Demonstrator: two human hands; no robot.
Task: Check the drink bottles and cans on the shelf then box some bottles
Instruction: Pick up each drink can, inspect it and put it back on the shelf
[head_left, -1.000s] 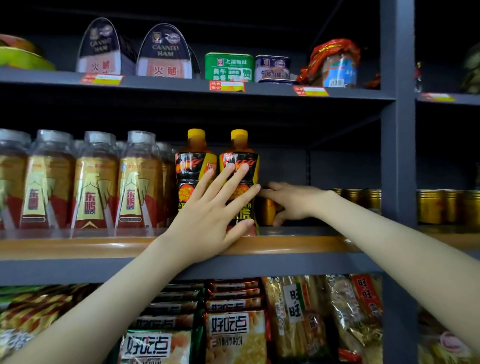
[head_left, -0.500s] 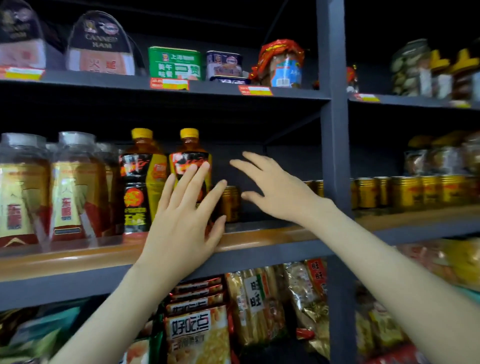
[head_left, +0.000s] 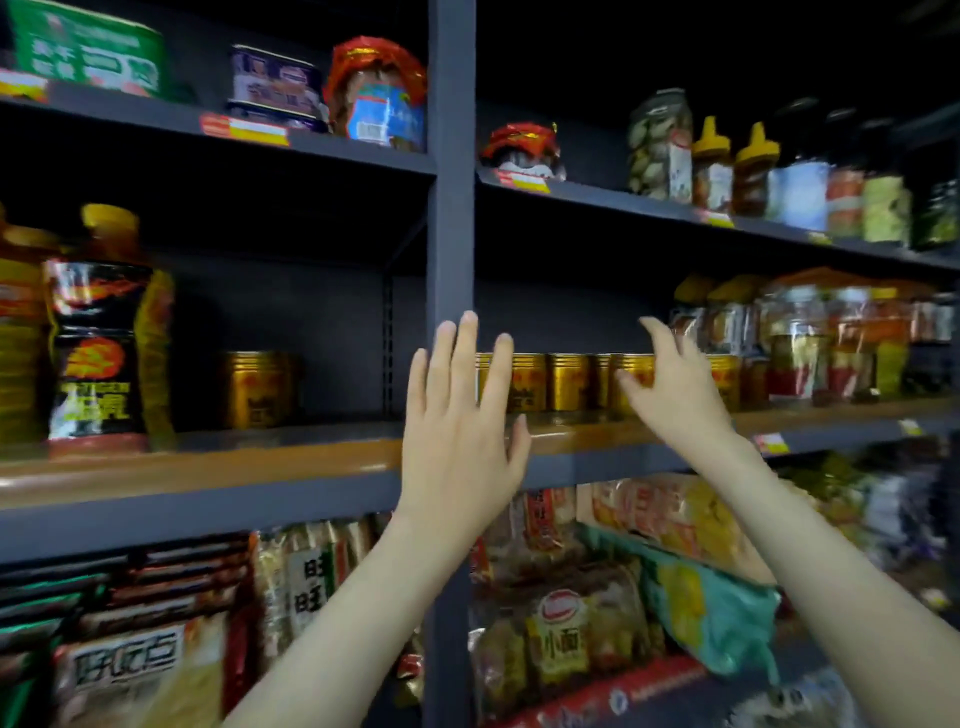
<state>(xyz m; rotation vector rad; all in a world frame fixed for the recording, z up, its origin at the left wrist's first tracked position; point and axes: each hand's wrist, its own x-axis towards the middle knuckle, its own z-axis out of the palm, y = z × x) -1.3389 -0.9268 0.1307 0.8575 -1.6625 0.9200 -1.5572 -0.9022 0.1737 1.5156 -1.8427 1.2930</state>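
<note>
A shop: grey steel shelves (head_left: 208, 499) carry price tags (head_left: 244, 130), rows of gold cans (head_left: 569, 382), bottled drinks (head_left: 98, 338) and packaged snacks (head_left: 563, 639).

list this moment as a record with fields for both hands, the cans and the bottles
left hand: fingers straight, holds nothing, in front of the shelf post
right hand: fingers spread, holds nothing, in front of the gold cans; contact unclear
gold cans: upright row, right bay of the middle shelf
lone gold can: upright, left bay
yellow-capped bottles: upright, far left of the same shelf
</note>
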